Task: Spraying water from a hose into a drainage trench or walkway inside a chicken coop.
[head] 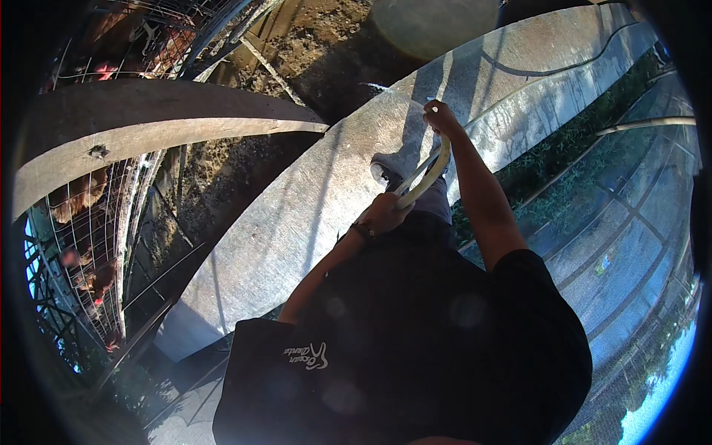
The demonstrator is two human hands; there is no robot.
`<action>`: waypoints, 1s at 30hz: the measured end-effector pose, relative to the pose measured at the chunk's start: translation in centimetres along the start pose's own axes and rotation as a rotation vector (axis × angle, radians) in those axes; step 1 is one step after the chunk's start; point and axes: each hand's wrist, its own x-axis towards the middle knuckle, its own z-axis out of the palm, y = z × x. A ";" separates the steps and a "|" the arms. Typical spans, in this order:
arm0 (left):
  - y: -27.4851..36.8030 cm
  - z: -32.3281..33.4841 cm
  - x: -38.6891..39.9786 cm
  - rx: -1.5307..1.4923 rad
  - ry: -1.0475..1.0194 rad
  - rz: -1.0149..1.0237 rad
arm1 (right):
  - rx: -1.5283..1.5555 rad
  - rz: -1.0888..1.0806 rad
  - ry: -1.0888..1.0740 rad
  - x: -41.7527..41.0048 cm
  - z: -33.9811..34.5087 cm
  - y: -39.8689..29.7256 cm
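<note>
A pale flexible hose [428, 181] curves between my two hands. At its upper end my right hand [441, 117] is closed around it near the mouth, and a thin stream of water [397, 95] sprays from there towards the upper left. Lower down and nearer my body, my left hand [386, 214] grips a bent section of the hose, with a dark band on the wrist. More hose [520, 89] lies along the concrete walkway [267, 233] towards the upper right. My shoes show partly below the hose.
Wire cages [92, 239] with brown hens stand at the left, beside a wooden beam [167, 130] reaching to the walkway's edge. Dark, rough ground [311, 44] lies beyond it, with a round greyish surface [434, 25] at the top. Plants [548, 161] and mesh netting [628, 222] border the right side.
</note>
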 end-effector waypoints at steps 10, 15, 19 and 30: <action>0.4 -0.6 0.0 -0.020 -0.115 -0.066 | -0.006 -0.021 0.062 -0.5 0.0 0.1; -0.2 0.0 -0.4 -0.059 -0.025 0.053 | -0.002 -0.003 0.021 -0.6 0.2 0.5; -0.5 0.0 -0.5 -0.036 -0.027 0.069 | -0.007 -0.001 0.037 -1.0 0.6 0.2; 0.2 -0.3 -0.6 -0.051 -0.019 0.074 | -0.006 0.001 0.026 -1.4 0.7 0.4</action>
